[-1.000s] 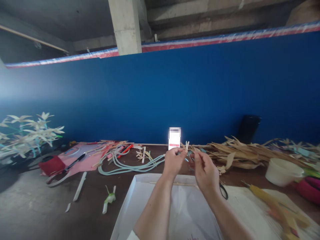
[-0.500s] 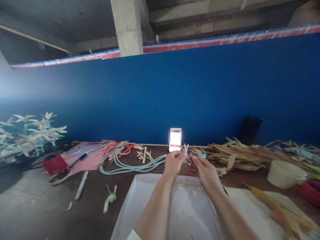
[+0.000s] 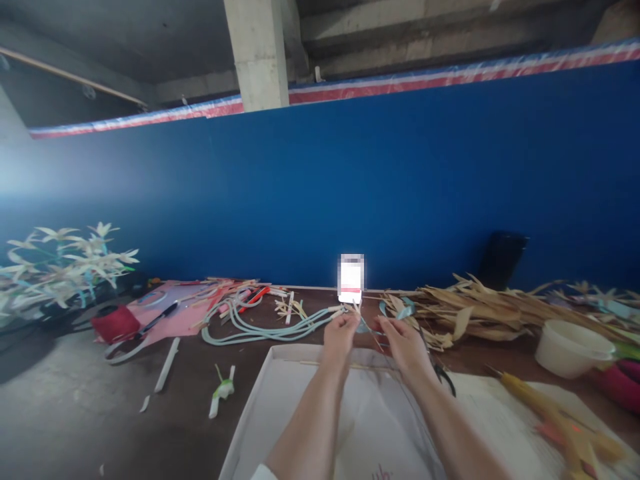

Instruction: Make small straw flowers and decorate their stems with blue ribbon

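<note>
- Head view: both forearms reach up from 6 o'clock and meet just below the middle of the frame, above the far edge of a shallow white cardboard tray (image 3: 255, 407).
- Left hand (image 3: 341, 333): fingers clenched into a pinch on a thin tan dried-leaf strip (image 3: 361, 319), thumb and fingertips closed at its left end.
- Right hand (image 3: 404, 341): at 3 o'clock of the left hand and close beside it, fingers drawn together on the other end of the same strip; the picture is blurred here, so the exact grip is hard to read.
- The strip hangs between the two hands, held above the brown tabletop (image 3: 190, 393) just past the tray's far rim; a teal bit shows along it.
- At 12 o'clock of the hands, a small lit white phone screen (image 3: 351, 280) stands against the long blue wall (image 3: 400, 187).
- At 9 o'clock, a coil of pale green tubing (image 3: 260, 328); farther the same way, a pink sheet (image 3: 167, 310) and a red pouch (image 3: 115, 325).
- At 2 o'clock, a pile of dry tan leaves (image 3: 480, 305); past it at 3 o'clock, a round white bowl (image 3: 570, 343).
- Black scissor handles (image 3: 444, 377) lie just beside the right wrist, at its 4 o'clock.
- At the far 9 o'clock edge, a bunch of cream star-shaped flowers (image 3: 65, 263).
</note>
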Available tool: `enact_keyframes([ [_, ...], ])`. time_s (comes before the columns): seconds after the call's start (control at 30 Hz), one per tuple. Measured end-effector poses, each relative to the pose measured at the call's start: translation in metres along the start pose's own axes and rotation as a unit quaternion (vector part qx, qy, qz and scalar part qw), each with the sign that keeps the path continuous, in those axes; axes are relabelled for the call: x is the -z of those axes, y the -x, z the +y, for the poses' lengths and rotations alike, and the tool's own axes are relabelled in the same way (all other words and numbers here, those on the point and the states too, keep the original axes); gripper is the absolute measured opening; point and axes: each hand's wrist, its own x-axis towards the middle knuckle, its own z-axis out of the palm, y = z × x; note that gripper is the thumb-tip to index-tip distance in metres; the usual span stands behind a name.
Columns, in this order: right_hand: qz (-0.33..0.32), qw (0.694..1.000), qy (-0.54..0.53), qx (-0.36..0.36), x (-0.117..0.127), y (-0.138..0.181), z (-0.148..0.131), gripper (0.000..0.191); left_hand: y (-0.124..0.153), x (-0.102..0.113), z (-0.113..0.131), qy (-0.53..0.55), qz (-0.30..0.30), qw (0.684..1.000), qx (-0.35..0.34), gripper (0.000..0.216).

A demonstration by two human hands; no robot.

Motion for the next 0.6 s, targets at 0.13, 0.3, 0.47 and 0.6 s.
enact_keyframes([
  [0.13, -0.009, 0.999, -0.028, -0.014, -0.002, 0.001, 0.005, 0.023, 0.004, 0.000, -0.004, 0.034, -0.003, 0.999, 0.008, 0.033],
  [0.3, -0.038, 0.996, -0.067, -0.043, -0.003, 0.002, 0.009, 0.022, 0.005, 0.002, -0.005, 0.042, -0.024, 0.999, -0.001, 0.033],
  [0.47, -0.082, 0.991, -0.080, -0.062, -0.003, 0.005, 0.006, 0.023, 0.007, 0.002, -0.001, 0.036, -0.036, 0.999, -0.012, 0.028],
  [0.6, -0.110, 0.989, -0.073, -0.064, -0.004, 0.011, 0.001, 0.024, 0.008, 0.002, 0.001, 0.018, -0.037, 0.999, -0.023, 0.025],
])
